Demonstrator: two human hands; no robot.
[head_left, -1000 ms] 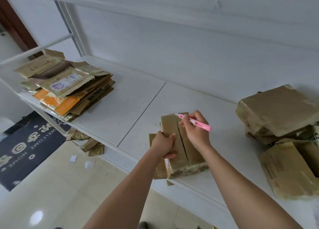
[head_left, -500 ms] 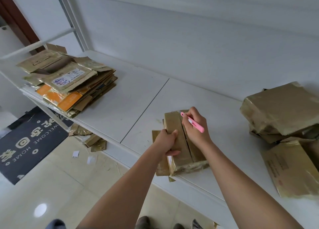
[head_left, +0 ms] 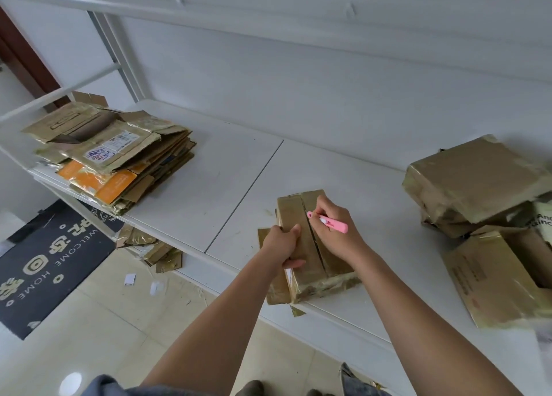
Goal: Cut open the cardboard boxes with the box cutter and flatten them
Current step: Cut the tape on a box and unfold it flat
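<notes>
A small taped cardboard box (head_left: pixel 310 264) lies on the white table (head_left: pixel 209 198) near its front edge, with a dark slit running along the top seam. My left hand (head_left: pixel 282 246) grips the box's left side, thumb on top. My right hand (head_left: pixel 334 231) holds a pink box cutter (head_left: pixel 330 222), its tip at the seam about a third of the way down from the far end. A loose cardboard flap sticks out under the box on the left.
A stack of flattened boxes (head_left: pixel 113 156) sits at the table's left end. Uncut taped boxes (head_left: pixel 478 183) pile up on the right, with another box (head_left: pixel 495 279) in front of them. Cardboard scraps (head_left: pixel 149 246) and a dark doormat (head_left: pixel 44 264) lie on the floor.
My right hand has drawn the pink cutter along the seam from the box's far end toward me. The left hand keeps its grip on the box.
</notes>
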